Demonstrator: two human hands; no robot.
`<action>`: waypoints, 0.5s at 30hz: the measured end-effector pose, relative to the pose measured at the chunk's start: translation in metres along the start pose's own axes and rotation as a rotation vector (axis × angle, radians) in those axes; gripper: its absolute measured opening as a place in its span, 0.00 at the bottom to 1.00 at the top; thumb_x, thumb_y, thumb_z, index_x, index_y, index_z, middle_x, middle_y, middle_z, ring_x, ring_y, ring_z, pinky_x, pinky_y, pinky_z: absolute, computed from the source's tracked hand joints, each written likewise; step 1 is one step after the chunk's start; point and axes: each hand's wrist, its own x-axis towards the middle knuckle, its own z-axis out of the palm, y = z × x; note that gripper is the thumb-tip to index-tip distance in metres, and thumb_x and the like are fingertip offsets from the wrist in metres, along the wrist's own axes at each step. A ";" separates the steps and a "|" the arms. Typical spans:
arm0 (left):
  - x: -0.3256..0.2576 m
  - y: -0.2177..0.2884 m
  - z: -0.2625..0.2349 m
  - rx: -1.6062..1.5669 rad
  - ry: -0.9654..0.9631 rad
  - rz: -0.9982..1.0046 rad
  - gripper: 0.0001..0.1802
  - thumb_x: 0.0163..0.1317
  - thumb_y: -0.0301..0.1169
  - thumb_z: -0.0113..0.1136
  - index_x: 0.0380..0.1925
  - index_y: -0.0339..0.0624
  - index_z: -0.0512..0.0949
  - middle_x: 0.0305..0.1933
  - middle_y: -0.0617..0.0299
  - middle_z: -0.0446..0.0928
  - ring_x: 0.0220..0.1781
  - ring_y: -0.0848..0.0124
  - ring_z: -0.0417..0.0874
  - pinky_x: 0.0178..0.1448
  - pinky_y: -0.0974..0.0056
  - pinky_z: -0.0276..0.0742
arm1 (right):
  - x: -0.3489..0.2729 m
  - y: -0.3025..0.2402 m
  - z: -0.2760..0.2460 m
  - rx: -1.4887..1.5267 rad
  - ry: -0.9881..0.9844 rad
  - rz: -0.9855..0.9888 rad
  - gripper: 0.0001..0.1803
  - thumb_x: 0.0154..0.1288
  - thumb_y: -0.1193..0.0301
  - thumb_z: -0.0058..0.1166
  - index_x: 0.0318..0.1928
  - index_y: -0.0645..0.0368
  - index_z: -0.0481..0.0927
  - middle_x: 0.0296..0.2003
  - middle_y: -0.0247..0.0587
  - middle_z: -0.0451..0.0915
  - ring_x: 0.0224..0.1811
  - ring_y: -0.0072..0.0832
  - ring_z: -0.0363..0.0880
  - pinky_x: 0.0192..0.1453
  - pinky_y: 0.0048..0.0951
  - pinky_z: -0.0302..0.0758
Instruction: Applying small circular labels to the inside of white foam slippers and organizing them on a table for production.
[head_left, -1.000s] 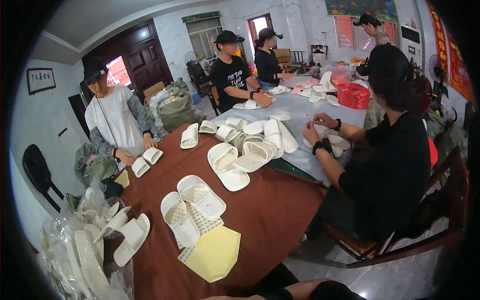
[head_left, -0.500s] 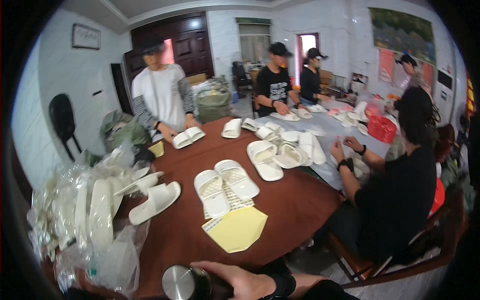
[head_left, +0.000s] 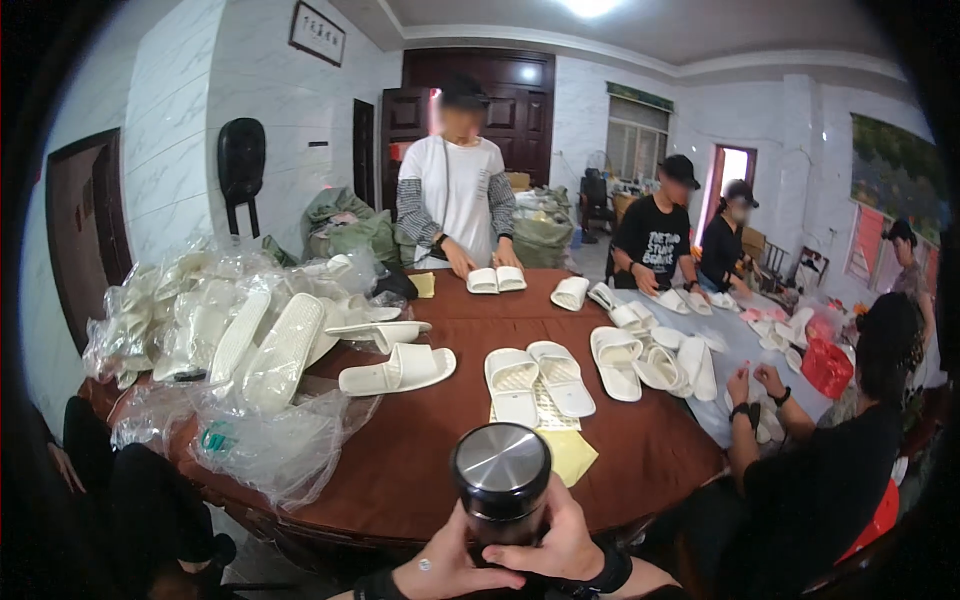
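Note:
A dark thermos flask [head_left: 502, 500] with a shiny steel lid stands upright at the near edge of the table, held between my two hands. My left hand [head_left: 450, 560] wraps its lower left side, and my right hand [head_left: 560, 540] grips it from the right. Just beyond the flask, a pair of white slippers [head_left: 540, 382] rests on a patterned sheet. A yellow piece of paper [head_left: 570, 455] sticks out beneath them. To their left lies a single white slipper [head_left: 398, 370].
A heap of white slippers in clear plastic bags [head_left: 215, 315] covers the left of the brown table [head_left: 440, 450]. More slippers [head_left: 655, 360] lie to the right. A person in a white shirt [head_left: 465, 200] handles slippers across the table; other people sit or stand along the right.
The flask has been raised into fuller view, and my left hand has joined my right hand on it. My view has turned left. The slipper pair stays in place.

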 end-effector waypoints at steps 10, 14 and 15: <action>-0.001 -0.009 0.006 -0.016 0.258 0.003 0.55 0.45 0.27 0.79 0.68 0.36 0.51 0.66 0.51 0.65 0.66 0.63 0.71 0.69 0.56 0.68 | 0.023 -0.011 -0.013 -0.043 -0.123 -0.035 0.57 0.51 0.57 0.74 0.70 0.71 0.51 0.64 0.52 0.64 0.67 0.35 0.65 0.70 0.38 0.61; -0.012 -0.016 0.003 0.027 0.308 0.019 0.53 0.46 0.30 0.79 0.67 0.35 0.52 0.63 0.53 0.67 0.64 0.66 0.72 0.67 0.58 0.68 | 0.059 -0.045 -0.021 -0.228 -0.220 -0.209 0.50 0.54 0.52 0.71 0.68 0.68 0.59 0.63 0.54 0.67 0.64 0.41 0.68 0.66 0.36 0.66; -0.012 -0.016 0.002 0.090 0.323 0.046 0.53 0.46 0.31 0.79 0.66 0.35 0.52 0.62 0.53 0.68 0.63 0.67 0.72 0.67 0.59 0.69 | 0.067 -0.051 -0.020 -0.272 -0.256 -0.213 0.48 0.55 0.53 0.70 0.67 0.67 0.62 0.61 0.54 0.68 0.63 0.43 0.70 0.65 0.36 0.68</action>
